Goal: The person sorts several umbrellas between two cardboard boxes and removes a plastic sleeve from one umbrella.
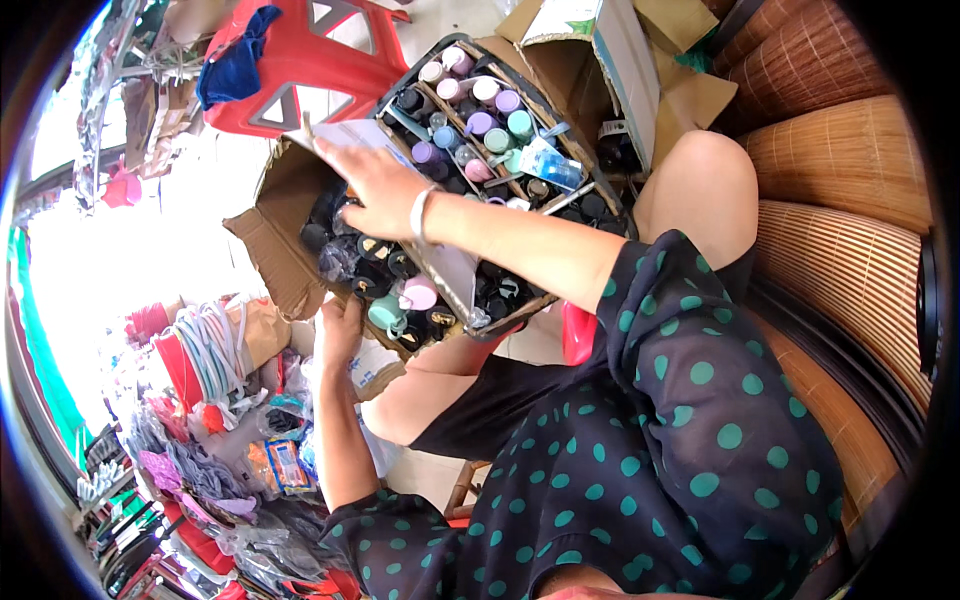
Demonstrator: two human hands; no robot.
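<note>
A cardboard box (272,228) with raised flaps stands in front of me. Inside are several dark bottles or cups with black lids, some in clear plastic, beside a mint green cup (386,313) and a pink one (420,292). My left hand (342,325) is closed on the box's near left edge; its fingertips are partly hidden. Over the box reaches my right hand (385,190), fingers stretched out along a pale flap (350,135), with the thumb apart. Touching this box is a dark crate (545,108) of pastel-lidded bottles in rows.
A red plastic stool (300,65) with a dark blue cloth (238,60) stands beyond the boxes. Another open carton (625,80) is at the far right, near rolled bamboo mats (840,150). Coiled hoses (215,340) and bagged goods (280,465) crowd the left side.
</note>
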